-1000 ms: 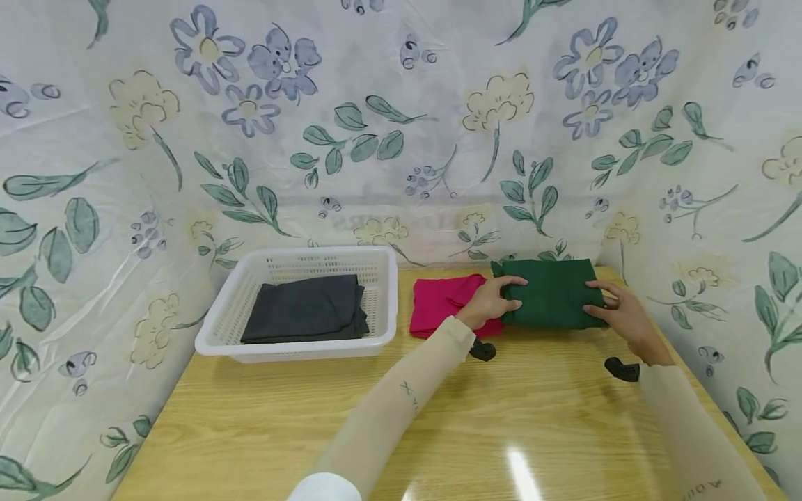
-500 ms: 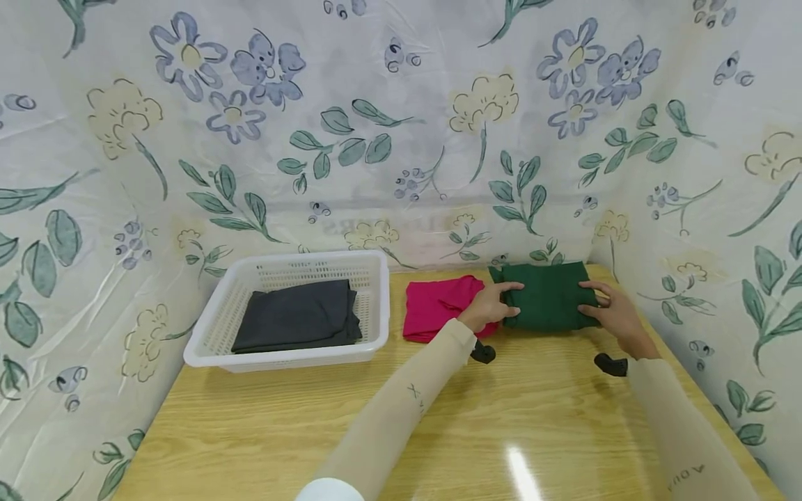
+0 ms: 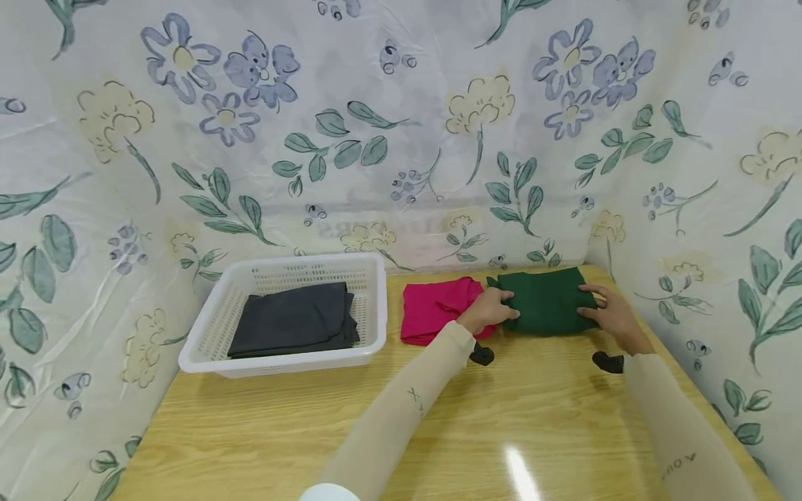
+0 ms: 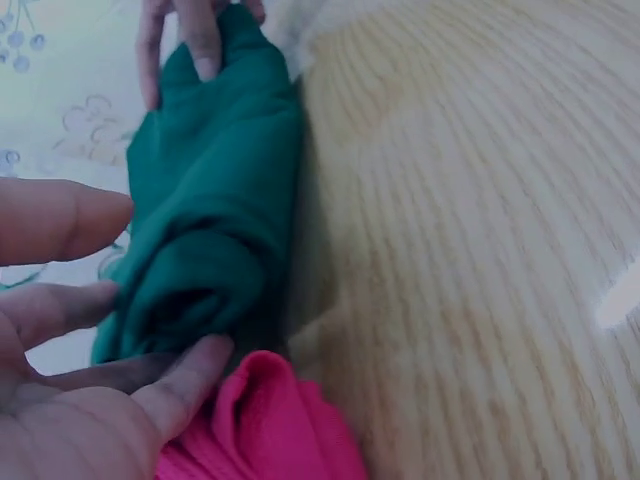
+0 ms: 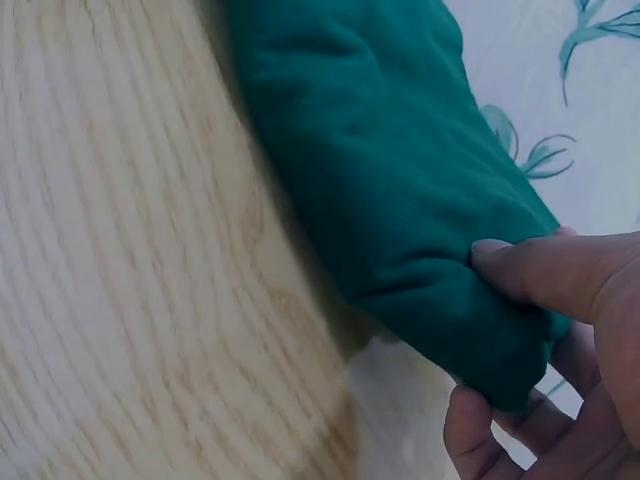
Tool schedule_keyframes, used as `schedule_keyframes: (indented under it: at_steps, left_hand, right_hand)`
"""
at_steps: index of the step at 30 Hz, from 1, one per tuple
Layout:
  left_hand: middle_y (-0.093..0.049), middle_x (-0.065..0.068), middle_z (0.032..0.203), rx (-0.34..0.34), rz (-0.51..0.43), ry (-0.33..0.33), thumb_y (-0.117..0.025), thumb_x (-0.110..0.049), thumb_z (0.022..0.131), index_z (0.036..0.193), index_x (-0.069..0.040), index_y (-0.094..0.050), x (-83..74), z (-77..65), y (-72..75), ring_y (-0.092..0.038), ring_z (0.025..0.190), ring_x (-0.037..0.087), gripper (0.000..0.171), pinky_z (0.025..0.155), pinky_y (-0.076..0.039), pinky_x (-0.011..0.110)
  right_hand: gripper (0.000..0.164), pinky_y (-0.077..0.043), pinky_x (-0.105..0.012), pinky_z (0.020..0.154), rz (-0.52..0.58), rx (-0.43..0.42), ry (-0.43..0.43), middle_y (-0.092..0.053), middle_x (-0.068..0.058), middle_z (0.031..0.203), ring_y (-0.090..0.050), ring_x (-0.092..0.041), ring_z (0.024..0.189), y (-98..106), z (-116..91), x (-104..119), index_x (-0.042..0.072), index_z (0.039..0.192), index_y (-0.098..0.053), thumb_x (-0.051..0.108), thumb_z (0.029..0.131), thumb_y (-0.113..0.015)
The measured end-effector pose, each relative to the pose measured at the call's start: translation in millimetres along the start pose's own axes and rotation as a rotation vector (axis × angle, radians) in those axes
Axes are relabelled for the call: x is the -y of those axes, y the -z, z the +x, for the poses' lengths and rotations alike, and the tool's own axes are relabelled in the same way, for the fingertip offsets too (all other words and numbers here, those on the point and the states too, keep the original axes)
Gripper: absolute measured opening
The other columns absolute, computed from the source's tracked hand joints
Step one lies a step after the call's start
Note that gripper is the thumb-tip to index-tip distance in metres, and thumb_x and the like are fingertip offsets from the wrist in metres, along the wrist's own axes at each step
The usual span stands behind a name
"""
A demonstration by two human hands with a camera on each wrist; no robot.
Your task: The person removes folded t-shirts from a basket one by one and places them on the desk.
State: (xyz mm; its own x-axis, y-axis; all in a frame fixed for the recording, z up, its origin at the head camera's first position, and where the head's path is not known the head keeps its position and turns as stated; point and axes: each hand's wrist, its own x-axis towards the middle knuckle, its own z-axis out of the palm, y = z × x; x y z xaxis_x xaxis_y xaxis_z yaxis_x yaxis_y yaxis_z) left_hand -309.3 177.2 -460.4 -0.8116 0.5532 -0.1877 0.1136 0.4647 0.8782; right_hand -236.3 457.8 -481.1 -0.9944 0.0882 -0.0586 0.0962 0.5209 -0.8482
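Two hands (image 3: 486,310) (image 3: 614,318) touch one green cloth (image 3: 548,304) beside one pink cloth (image 3: 431,309).

Behind our bare left hand (image 3: 487,311) we wear a long cream sleeve (image 3: 398,415) with small dark markings (image 3: 415,400) partway along and a rounded white piece (image 3: 328,493) farthest back. Behind our bare right hand (image 3: 612,319), a matching cream sleeve (image 3: 677,414) carries dark lettering (image 3: 679,465). Near each wrist we see a black, rounded piece, one left (image 3: 482,355), one right (image 3: 608,362).

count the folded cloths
3: dark grey folded cloth in white plastic basket, pink folded cloth on wooden table, green folded cloth between left hand and right hand; more may be hidden.
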Motion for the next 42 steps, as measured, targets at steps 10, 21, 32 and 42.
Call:
schedule_keyframes:
  at_steps: [10, 21, 32, 42]
  left_hand:
    - [-0.069, 0.01, 0.13, -0.028, 0.06, -0.006, -0.064, -0.012, 0.103, 0.129, -0.002, -0.071, -8.4, -16.3, 18.3, -0.062, 0.122, 0.025, 0.029, 0.093, -0.055, 0.032]
    - [-0.067, 0.015, 0.124, 0.054, -0.049, -0.105, -0.059, -0.009, 0.105, 0.128, 0.006, -0.066, -11.5, -28.4, 54.4, -0.067, 0.104, 0.031, 0.029, 0.092, -0.057, 0.042]
    - [-0.069, 0.018, 0.121, 0.065, -0.041, -0.184, -0.057, -0.011, 0.105, 0.128, -0.001, -0.067, -16.7, -52.2, 97.0, -0.067, 0.109, 0.039, 0.027, 0.088, -0.058, 0.042]
    - [-0.072, 0.013, 0.112, 0.045, 0.007, -0.235, -0.058, -0.009, 0.105, 0.127, -0.002, -0.068, -13.0, -77.3, 129.9, -0.071, 0.095, 0.028, 0.025, 0.088, -0.058, 0.047]
  right_hand:
    - [0.056, -0.041, -0.065, 0.105, -0.097, -0.138, -0.027, -0.034, -0.04, 0.153, -0.038, -0.056, 0.138, -2, -2, 10, -0.008, 0.153, -0.038, 0.015, 0.105, -0.058]
    - [0.046, -0.045, -0.062, 0.101, -0.065, -0.311, 0.024, -0.058, -0.032, 0.137, -0.054, -0.05, 0.124, -8, -4, 32, -0.006, 0.146, -0.051, 0.02, 0.107, -0.055]
    - [0.045, -0.047, -0.064, 0.093, -0.121, -0.233, 0.116, -0.059, -0.034, 0.128, -0.056, -0.051, 0.116, -23, 0, 71, -0.005, 0.143, -0.053, 0.021, 0.107, -0.058]
    - [0.042, -0.05, -0.045, 0.079, -0.217, -0.198, 0.227, -0.064, -0.028, 0.126, -0.06, -0.044, 0.11, -47, 8, 92, 0.0, 0.14, -0.058, 0.025, 0.106, -0.06]
